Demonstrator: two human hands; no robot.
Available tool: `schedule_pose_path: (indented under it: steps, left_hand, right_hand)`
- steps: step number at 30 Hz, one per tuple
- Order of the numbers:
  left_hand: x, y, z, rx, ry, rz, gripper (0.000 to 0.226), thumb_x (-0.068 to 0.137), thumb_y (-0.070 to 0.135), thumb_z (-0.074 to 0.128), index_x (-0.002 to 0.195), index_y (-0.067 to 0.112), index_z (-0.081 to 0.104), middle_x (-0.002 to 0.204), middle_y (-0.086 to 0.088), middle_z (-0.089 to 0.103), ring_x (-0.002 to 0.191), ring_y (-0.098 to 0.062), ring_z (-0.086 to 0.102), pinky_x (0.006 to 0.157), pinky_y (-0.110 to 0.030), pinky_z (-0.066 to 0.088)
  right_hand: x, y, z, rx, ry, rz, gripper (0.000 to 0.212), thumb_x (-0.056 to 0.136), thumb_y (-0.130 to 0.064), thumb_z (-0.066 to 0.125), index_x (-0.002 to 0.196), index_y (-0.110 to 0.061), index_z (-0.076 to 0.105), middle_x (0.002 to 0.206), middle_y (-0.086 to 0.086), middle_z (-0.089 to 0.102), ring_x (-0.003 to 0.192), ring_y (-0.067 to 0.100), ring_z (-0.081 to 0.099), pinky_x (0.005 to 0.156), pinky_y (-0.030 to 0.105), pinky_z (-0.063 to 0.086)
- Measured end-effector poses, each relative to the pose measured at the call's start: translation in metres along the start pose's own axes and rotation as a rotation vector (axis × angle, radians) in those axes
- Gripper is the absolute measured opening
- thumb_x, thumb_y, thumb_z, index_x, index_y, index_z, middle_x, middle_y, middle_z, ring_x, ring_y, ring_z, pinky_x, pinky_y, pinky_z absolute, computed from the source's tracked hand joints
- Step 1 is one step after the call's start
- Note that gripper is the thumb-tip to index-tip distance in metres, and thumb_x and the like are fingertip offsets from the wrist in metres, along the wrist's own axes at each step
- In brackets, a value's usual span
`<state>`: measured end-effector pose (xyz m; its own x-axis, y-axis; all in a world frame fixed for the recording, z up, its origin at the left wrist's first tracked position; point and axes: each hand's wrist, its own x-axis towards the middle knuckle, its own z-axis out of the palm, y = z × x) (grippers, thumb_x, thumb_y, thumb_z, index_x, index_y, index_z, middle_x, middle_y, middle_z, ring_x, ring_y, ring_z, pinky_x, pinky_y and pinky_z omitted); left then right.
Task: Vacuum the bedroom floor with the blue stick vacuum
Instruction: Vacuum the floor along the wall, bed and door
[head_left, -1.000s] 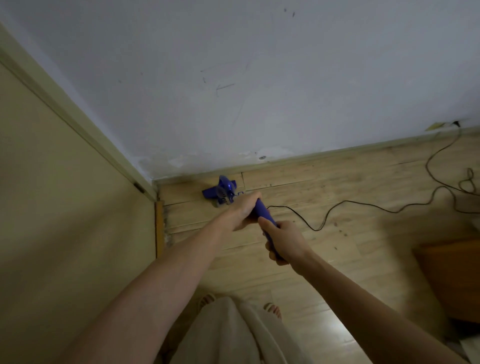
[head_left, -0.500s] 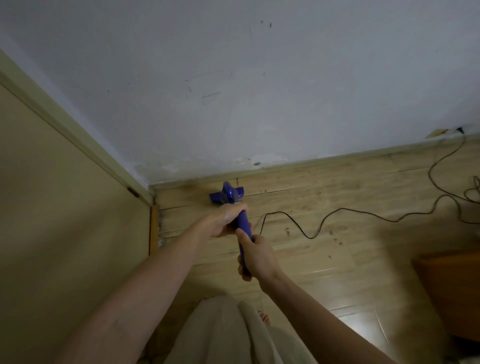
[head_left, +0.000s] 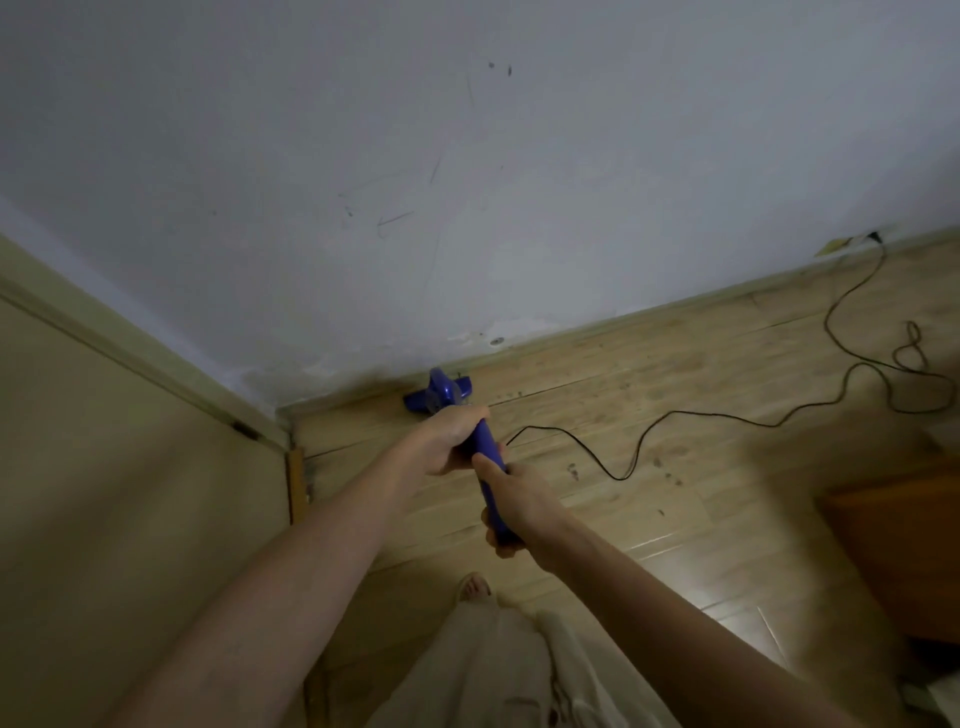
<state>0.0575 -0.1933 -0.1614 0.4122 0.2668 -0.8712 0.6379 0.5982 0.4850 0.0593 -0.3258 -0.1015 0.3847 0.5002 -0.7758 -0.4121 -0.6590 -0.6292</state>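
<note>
The blue stick vacuum (head_left: 487, 457) points away from me toward the corner of the room. Its blue floor head (head_left: 439, 397) sits on the wooden floor (head_left: 675, 467) right against the skirting below the white wall. My left hand (head_left: 451, 439) grips the stick higher up, nearer the head. My right hand (head_left: 511, 501) grips the handle end closer to my body. Most of the stick is hidden by my hands.
A thin black cord (head_left: 727, 415) snakes across the floor from the vacuum to a wall socket (head_left: 872, 237) at the right. A beige door (head_left: 130, 493) stands at the left. An orange-brown cabinet (head_left: 898, 545) sits at the right. My foot (head_left: 474, 587) shows below.
The vacuum head has slid forward from the open floor to the skirting near the corner, and both hands moved forward with the stick.
</note>
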Motion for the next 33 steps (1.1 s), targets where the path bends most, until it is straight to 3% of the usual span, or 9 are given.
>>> schedule_pose_path:
  steps: [5,10,17,21,33]
  left_hand:
    - [-0.004,0.008,-0.018,-0.015,-0.026,-0.027,0.016,0.091,0.013,0.053,0.103,0.002,0.051,0.083,-0.014,0.06,0.061,-0.021,0.062,0.056,-0.033,0.054]
    - [0.0,0.018,-0.017,-0.007,-0.015,-0.021,0.022,0.093,0.016,0.052,0.11,0.002,0.05,0.085,-0.013,0.06,0.063,-0.021,0.063,0.051,-0.03,0.053]
    - [0.005,0.018,-0.014,-0.005,0.023,-0.016,0.021,0.091,0.015,0.053,0.108,0.003,0.05,0.084,-0.014,0.061,0.066,-0.022,0.063,0.058,-0.033,0.054]
    - [0.009,0.014,-0.022,-0.032,0.024,-0.03,0.023,0.092,0.016,0.056,0.109,0.005,0.047,0.091,-0.015,0.059,0.069,-0.023,0.063,0.06,-0.034,0.054]
    - [0.013,0.027,-0.031,0.008,-0.008,0.002,0.02,0.091,0.019,0.057,0.104,0.004,0.052,0.08,-0.012,0.062,0.064,-0.02,0.063,0.06,-0.031,0.054]
  right_hand:
    - [-0.005,-0.018,0.008,-0.023,-0.046,-0.023,0.019,0.102,-0.04,0.041,0.099,-0.022,0.045,0.074,0.004,0.051,0.049,0.01,0.049,0.043,0.02,0.041]
    - [0.003,-0.025,0.006,-0.038,-0.035,-0.038,0.037,0.102,-0.042,0.04,0.124,-0.013,0.044,0.075,0.005,0.052,0.049,0.01,0.05,0.046,0.022,0.042]
    - [0.014,-0.027,0.01,-0.074,-0.009,0.037,0.044,0.102,-0.043,0.039,0.134,-0.012,0.038,0.084,0.007,0.052,0.063,0.014,0.052,0.055,0.024,0.045]
    - [0.012,-0.032,0.014,-0.061,-0.026,0.135,0.045,0.101,-0.042,0.043,0.132,-0.01,0.039,0.087,0.009,0.053,0.064,0.015,0.053,0.052,0.023,0.044]
    - [0.026,-0.033,0.022,0.063,0.008,-0.004,0.038,0.102,-0.041,0.042,0.122,-0.009,0.049,0.072,0.006,0.055,0.052,0.014,0.056,0.045,0.023,0.047]
